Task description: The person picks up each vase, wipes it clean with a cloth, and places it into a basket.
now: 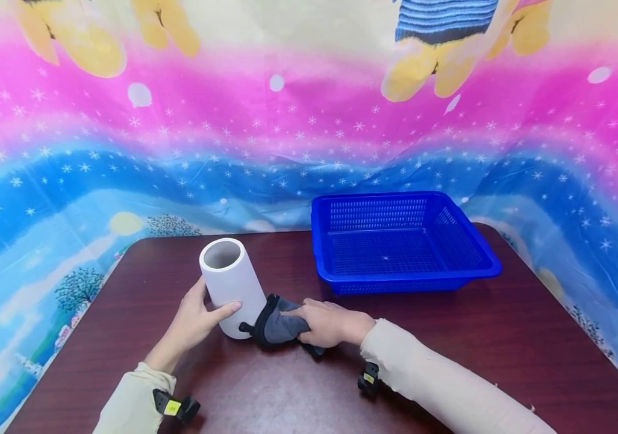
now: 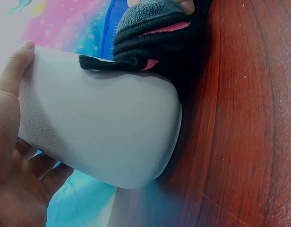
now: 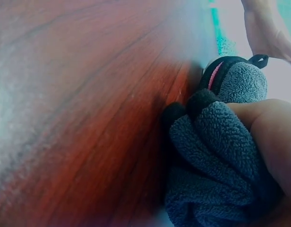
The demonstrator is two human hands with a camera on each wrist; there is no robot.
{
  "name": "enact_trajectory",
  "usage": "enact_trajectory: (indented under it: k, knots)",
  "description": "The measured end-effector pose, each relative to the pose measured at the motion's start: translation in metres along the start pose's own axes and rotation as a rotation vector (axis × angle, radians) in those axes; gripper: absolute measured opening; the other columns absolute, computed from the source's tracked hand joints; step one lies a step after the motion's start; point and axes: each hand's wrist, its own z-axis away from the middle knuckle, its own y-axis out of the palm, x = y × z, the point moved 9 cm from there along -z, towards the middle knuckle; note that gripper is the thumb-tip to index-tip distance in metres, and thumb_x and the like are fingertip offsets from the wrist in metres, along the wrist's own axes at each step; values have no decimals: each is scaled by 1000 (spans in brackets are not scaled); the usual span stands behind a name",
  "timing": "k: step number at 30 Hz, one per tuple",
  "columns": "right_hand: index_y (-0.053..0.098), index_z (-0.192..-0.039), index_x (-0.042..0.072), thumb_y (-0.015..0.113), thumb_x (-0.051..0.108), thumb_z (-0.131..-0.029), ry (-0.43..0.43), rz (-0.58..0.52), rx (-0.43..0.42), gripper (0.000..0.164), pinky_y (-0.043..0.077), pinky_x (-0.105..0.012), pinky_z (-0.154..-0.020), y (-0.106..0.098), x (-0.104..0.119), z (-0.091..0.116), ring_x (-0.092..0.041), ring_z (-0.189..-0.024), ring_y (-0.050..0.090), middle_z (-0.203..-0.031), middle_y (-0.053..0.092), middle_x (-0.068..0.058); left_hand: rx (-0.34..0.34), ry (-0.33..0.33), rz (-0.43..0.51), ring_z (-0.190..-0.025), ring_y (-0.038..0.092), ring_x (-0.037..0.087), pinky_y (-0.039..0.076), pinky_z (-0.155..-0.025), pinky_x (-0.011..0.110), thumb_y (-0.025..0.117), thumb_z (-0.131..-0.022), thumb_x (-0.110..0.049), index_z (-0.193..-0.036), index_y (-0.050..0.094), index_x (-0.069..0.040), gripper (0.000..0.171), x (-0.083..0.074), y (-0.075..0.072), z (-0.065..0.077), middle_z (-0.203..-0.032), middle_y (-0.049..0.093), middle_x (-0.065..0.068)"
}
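Note:
A white, hollow cylinder-shaped vase (image 1: 235, 289) stands slightly tilted on the table, its round mouth facing up. My left hand (image 1: 197, 316) grips it from the left, thumb across the front and fingers behind. In my right hand (image 1: 326, 322) is a bunched grey cloth (image 1: 283, 322) with black edging and a small black loop. The cloth presses against the vase's lower right side. In the left wrist view, pink lining shows between the folds of the cloth (image 2: 152, 21). Folds of cloth partly hide the right fingers.
A blue plastic basket (image 1: 406, 278) with perforated walls stands at the back right of the dark red wood table (image 1: 265, 398). Behind the table hangs a colourful printed curtain (image 1: 265, 138). Black wrist devices (image 1: 176, 407) sit at both sleeves.

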Motion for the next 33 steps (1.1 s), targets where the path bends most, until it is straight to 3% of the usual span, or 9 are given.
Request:
enact_trajectory:
  k: [8,14,23,33]
  knots:
    - [48,-150,38,68,28,-94,-30,-42,-12,60,50,-37,-100,1,-3,3,-17,-119,57,-132,62,-5,-3,-10,12,-120,62,34,54,-98,54,81,-86,-24,-147,42,-11,73,2,-1,0,-136,60,17]
    - [48,-150,37,69,23,-93,-89,-104,-41,62,50,-33,-93,-2,-5,6,-12,-102,56,-118,62,-4,-5,-10,12,-121,61,34,53,-99,56,81,-85,-25,-147,42,-11,75,3,-1,0,-137,60,17]
    - [45,-151,39,67,20,-94,-108,-185,-45,64,48,-33,-89,-9,-15,13,-13,-98,55,-116,59,-2,15,-3,46,-122,60,34,51,-101,56,81,-86,-23,-148,41,-12,74,0,1,-1,-138,59,16]
    - [43,-153,37,64,18,-94,-169,-239,-89,65,47,-31,-89,-30,-9,25,-13,-98,54,-111,56,2,13,8,22,-119,62,26,55,-96,36,81,-85,-23,-147,43,-13,74,-2,1,-2,-137,61,12]
